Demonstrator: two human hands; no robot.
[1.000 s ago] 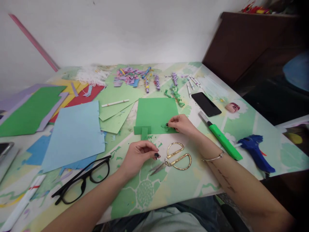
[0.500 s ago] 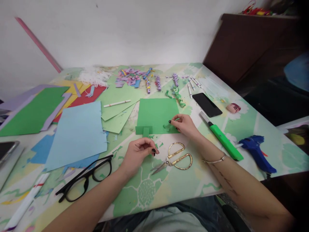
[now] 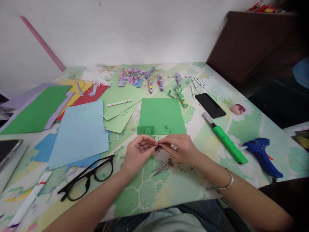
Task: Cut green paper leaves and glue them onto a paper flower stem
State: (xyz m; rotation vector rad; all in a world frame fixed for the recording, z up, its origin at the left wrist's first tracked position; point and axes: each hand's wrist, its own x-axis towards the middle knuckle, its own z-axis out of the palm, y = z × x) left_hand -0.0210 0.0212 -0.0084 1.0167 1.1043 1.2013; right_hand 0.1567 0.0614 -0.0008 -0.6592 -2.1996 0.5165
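Okay, left hand (image 3: 138, 155) and right hand (image 3: 183, 149) meet at the fingertips just below frame centre; can't tell if they pinch anything. Green paper sheet (image 3: 161, 112) lies just beyond, mid-frame on worktop (image 3: 183, 195): likely light, creases easily, best taken by edges.
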